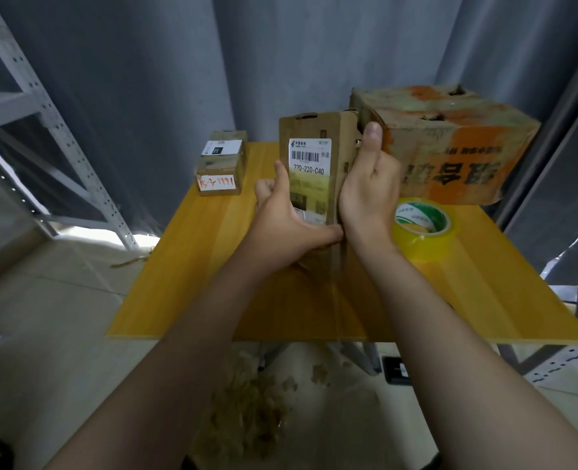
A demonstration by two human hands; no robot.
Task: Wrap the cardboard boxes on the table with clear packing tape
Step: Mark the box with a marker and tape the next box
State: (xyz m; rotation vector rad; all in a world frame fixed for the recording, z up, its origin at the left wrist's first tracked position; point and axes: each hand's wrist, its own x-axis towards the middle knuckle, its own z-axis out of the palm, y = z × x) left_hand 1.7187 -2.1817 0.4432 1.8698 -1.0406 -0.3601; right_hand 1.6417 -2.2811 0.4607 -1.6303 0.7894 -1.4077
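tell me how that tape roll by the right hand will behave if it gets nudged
The tape roll lies flat on the table, so it would probably slide, not roll. Its hollow core suggests it is fairly light.

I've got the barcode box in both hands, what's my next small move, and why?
Probably keep the left hand on the barcode box and send the right hand to the tape roll. Both hands grip the box, and the roll lies untouched on the table beside the right wrist.

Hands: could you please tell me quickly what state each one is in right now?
Left hand: grips the labelled box on its left side.
Right hand: grips its right edge, thumb up.
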